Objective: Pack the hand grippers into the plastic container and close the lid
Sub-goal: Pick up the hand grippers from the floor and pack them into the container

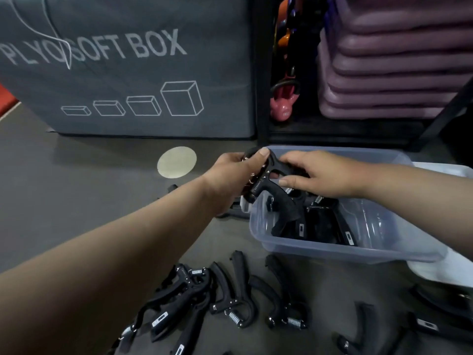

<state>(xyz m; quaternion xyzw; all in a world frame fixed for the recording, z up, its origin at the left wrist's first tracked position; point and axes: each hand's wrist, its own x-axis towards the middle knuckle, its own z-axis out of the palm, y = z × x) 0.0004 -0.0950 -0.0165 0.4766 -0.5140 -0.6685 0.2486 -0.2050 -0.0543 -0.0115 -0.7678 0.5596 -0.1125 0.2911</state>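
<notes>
My left grip [238,175] closed round spring end of black plastic hand gripper with steel coil [268,180], held over near-left corner of clear plastic container [320,248]. My right grip [322,172] pinching its top yoke, fingers curled. Judged light, rigid, sprung; foam-look handles least slippery hold. Several already inside below grips; loose black grippers [230,301] on floor nearer me. White lid [445,272] right of container, off.

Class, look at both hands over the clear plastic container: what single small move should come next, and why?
Probably lower the black hand gripper held by the left hand and right hand into the clear plastic container and let go. It hangs over the container's open top, others already lie inside, and more wait on the grey floor.
</notes>
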